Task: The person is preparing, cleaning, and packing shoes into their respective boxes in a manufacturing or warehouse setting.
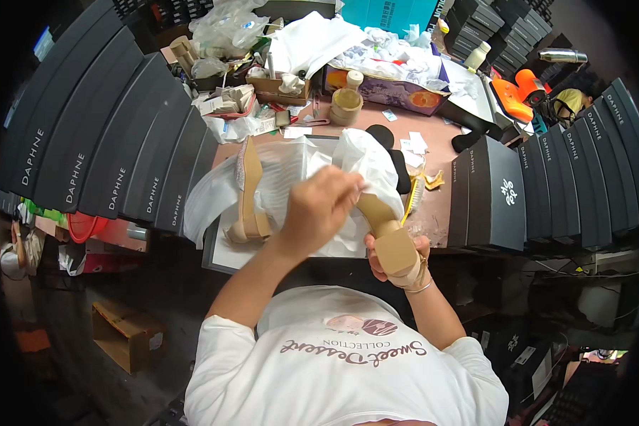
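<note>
Near the centre of a pink tabletop [433, 213], a beige block-heeled shoe [396, 252] is held up at 4 o'clock, its heel end toward the wearer and its toe end wrapped in white paper [369, 153]. The right hand [422, 247] is clamped around the heel end, fingers showing on both sides of it. The left hand [323, 206] is at the edge of the paper, which lies toward 1 to 2 o'clock from it; it is blurred, and I cannot tell whether its fingertips are apart or pinched on the paper. A second shoe [248, 202] lies between 9 and 10 o'clock, over more white paper in an open box [227, 257]. A brush [416, 192] sits between 2 and 3 o'clock, a beige roll [346, 110] just past 12, and a purple box [419, 99] of crumpled paper at 1. Dark boxes [85, 135] stand in a row at 10 o'clock, with more dark boxes [547, 188] at 3.
</note>
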{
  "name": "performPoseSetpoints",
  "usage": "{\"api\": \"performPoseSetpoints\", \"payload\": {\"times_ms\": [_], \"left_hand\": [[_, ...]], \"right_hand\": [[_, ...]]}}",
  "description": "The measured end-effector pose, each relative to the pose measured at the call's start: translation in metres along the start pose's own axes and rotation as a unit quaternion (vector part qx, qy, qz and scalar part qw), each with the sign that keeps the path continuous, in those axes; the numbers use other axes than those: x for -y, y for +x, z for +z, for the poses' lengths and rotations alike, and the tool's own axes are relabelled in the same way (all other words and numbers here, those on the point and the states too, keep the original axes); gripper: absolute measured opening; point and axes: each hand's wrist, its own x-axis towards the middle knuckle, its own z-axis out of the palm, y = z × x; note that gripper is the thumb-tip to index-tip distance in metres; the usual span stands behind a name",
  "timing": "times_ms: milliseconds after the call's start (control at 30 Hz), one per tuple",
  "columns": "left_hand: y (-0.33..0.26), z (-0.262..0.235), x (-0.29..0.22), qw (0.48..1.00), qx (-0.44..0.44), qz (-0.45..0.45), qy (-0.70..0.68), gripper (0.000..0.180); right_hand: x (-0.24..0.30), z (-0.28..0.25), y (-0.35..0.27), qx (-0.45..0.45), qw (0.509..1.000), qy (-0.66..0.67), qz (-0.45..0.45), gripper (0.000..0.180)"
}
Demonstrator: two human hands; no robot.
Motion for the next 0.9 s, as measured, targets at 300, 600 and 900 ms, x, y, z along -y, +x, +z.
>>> {"api": "performPoseSetpoints", "payload": {"times_ms": [300, 600, 900], "left_hand": [[-0.042, 0.015, -0.039, 0.975, 0.023, 0.212, -0.061, 0.026], [-0.059, 0.002, -0.052, 0.993, -0.053, 0.066, -0.088, 0.014], [-0.098, 0.007, -0.031, 0.986, 0.103, 0.065, -0.116, 0.052]], "right_hand": [[-0.037, 0.027, 0.037, -0.226, 0.879, -0.362, -0.215, 0.046], [-0.030, -0.015, 0.030, -0.116, 0.901, -0.405, -0.103, 0.055], [-0.009, -0.071, 0.016, -0.074, 0.936, -0.277, -0.204, 0.050]]}}
